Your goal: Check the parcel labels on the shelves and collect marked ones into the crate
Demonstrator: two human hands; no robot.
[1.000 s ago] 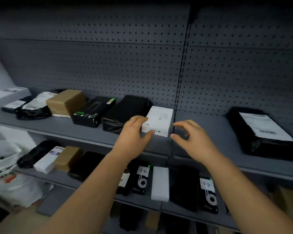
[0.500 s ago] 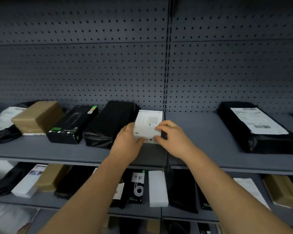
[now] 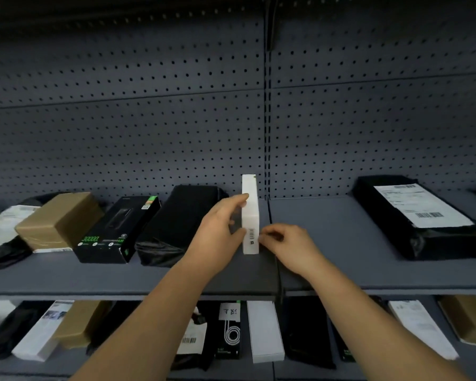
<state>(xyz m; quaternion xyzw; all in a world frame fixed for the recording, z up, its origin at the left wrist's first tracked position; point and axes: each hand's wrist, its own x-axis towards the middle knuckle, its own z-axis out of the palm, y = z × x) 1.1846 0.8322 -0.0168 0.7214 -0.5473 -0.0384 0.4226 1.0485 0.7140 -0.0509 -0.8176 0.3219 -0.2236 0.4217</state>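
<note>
Head view: both hands (image 3: 220,232) hold white box (image 3: 250,215) upright.

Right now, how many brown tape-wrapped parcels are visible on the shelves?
3. One brown tape-wrapped parcel lies on the upper shelf at left; a second on the lower shelf at left; a third on the lower shelf at far right. More may be hidden outside the view.

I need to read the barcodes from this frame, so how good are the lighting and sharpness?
Head view: dim, even light; the top of the pegboard falls into shadow. Wide-angle bending curves the shelf edges. The barcode on the white box, held upright by the left hand and right hand, is too soft to read.
</note>
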